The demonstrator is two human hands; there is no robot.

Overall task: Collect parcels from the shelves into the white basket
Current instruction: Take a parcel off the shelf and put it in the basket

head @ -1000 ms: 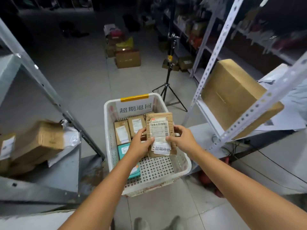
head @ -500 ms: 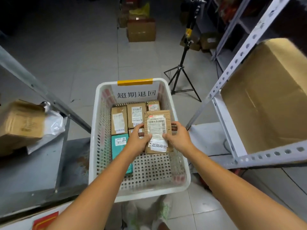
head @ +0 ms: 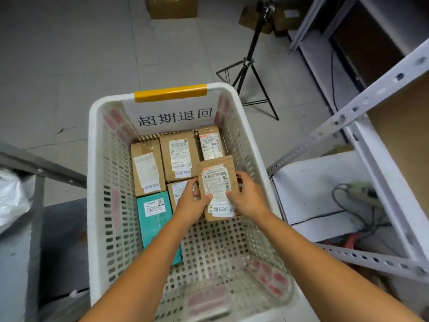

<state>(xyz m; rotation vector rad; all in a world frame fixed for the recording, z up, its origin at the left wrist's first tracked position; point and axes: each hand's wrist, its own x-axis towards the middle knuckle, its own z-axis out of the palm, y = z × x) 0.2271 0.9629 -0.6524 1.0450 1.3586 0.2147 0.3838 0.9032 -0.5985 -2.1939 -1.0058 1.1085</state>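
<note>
**A:** From the head camera, what do the hands have?

**B:** Both hold one brown parcel (head: pixel 217 182), label side up. The left hand (head: pixel 190 205) pinches its left edge, with the thumb on the top face and the fingers curled round the side. The right hand (head: pixel 247 198) grips the right edge the same way.

**A:** Where is that parcel?

**B:** Inside the white basket (head: pixel 91 182), close to its right wall. I cannot tell whether it touches the perforated floor.

**A:** What else is in there?

**B:** Three cardboard boxes (head: pixel 178 154) lie side by side at the far wall. A smaller box (head: pixel 180 190) is partly hidden by the left hand. A teal box (head: pixel 154 219) lies along the left side. A white sign (head: pixel 174 115) with black characters hangs on the far wall, under yellow tape (head: pixel 170 92) on the rim.

**A:** And around it?

**B:** A black tripod (head: pixel 248 73) stands on the tiled floor beyond the basket. To the right is a white shelf frame (head: pixel 348 117), with cables (head: pixel 355 198) lying on its low shelf.
</note>
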